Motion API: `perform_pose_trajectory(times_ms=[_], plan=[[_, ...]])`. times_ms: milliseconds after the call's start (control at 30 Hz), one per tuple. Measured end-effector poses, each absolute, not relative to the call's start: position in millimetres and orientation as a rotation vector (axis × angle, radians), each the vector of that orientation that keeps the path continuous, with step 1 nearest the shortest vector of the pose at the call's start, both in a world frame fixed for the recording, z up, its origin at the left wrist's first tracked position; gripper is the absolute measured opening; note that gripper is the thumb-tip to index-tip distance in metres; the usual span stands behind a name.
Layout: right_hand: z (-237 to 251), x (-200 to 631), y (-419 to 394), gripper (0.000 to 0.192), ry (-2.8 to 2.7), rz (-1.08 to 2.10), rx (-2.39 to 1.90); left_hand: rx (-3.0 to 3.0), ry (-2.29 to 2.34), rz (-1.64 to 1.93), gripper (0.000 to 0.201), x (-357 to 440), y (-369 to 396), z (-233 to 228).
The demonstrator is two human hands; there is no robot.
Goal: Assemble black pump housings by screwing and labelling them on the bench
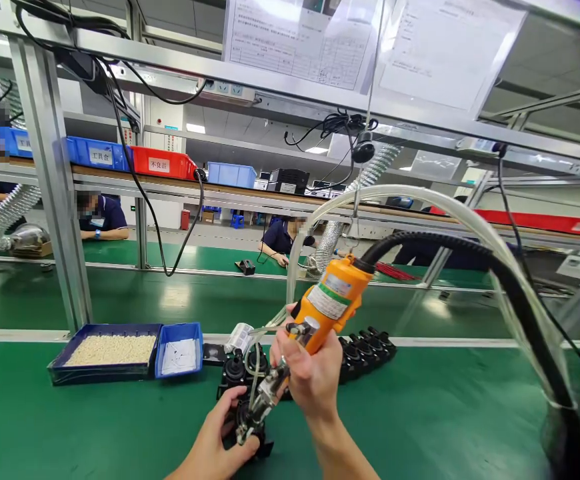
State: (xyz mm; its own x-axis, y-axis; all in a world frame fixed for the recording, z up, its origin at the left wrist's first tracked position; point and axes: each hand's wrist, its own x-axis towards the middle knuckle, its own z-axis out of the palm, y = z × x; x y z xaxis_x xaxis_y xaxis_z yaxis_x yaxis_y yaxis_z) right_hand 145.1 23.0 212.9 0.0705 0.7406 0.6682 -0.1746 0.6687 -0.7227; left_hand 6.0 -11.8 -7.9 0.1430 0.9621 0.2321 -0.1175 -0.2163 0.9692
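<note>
Gripping orange tool (pixel 331 297) (right hand (pixel 313 373))

Desk (pixel 445 413) open right of the right grip (pixel 315 367), up to the black hose (pixel 525 320) and clear tube (pixel 420 193) coming down at far right. Over the top: blocked, orange driver (pixel 327 300) plus that hose/tube arch. Beyond the left grip (pixel 220 430): black parts (pixel 233 370) close in, white roll (pixel 239 338) behind. Near left desk free; further back, pellet tray (pixel 103 380) and blue bin (pixel 179 372) side by side, no lane between.
</note>
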Motion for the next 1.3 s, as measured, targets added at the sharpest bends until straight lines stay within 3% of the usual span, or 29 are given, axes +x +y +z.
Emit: perform_pose_trajectory(times_ms=[167,433,700,1000,1300], plan=[[204,136,25,0.053,-1.28,0.881,-0.513,1.39,0.892,1.284,0.076,6,-15,13],[210,114,6,0.029,-1.407,0.872,-0.454,1.339,0.836,1.282,0.076,4,-21,20],[211,104,4,0.034,-1.378,0.884,-0.467,1.38,0.881,1.326,0.066,3,-23,33],[225,143,13,0.057,-1.173,0.977,-0.426,1.383,0.827,1.215,0.113,0,-12,3],[218,148,41,0.053,-1.212,0.88,-0.475,1.418,0.855,1.17,0.105,-2,-5,-28]])
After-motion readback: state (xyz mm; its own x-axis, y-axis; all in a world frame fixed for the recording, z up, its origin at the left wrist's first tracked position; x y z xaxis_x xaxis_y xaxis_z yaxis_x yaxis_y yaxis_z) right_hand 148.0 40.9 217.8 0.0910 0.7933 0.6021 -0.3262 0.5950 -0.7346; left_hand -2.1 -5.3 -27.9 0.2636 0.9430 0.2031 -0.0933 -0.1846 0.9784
